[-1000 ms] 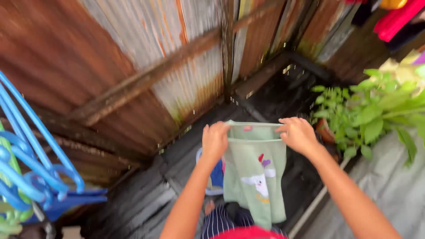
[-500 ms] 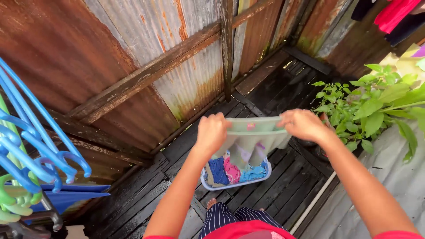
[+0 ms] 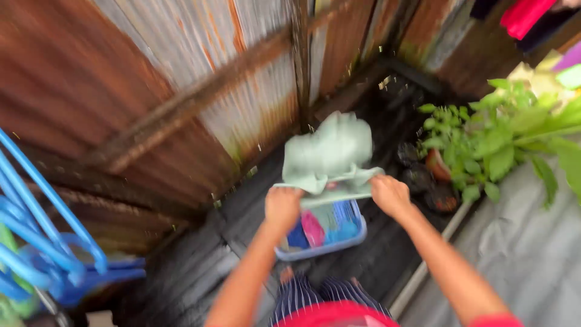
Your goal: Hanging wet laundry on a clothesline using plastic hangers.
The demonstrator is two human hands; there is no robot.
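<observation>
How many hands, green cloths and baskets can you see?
Hands: 2, left hand and right hand
Green cloth: 1, held by both hands
Basket: 1, with clothes inside
Total: 4

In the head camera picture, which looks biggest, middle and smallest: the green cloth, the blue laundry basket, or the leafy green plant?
1. Leafy green plant, spreading widest.
2. Pale green cloth, flung up in both hands.
3. Light blue plastic laundry basket, partly hidden behind the cloth.
The cloth is nearer the camera, so two and three are unsure.
</observation>
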